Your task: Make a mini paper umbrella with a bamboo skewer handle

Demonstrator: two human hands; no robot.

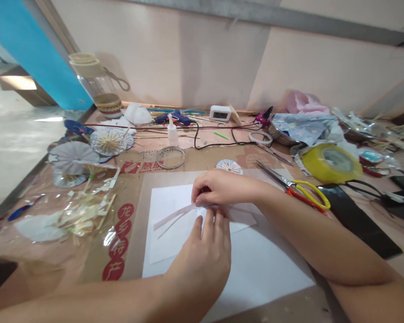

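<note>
My left hand (202, 260) reaches in from the lower left, its fingertips pressing on a thin white paper strip (173, 216) that lies over a white sheet (256, 264). From the right comes my right hand (218, 188), fingers pinched on the same strip just above the left fingertips. The strip's free end trails left across the sheet. Whether the left hand grips the strip or only presses it, I cannot tell.
Scissors (298, 186) with yellow and red handles lie right of the hands, beside a yellow tape roll (331, 162). Small paper parasols (76, 157) and scraps sit at left. A glue bottle (172, 131), glue gun (173, 118), clock (220, 113) and jar (99, 87) stand at the back.
</note>
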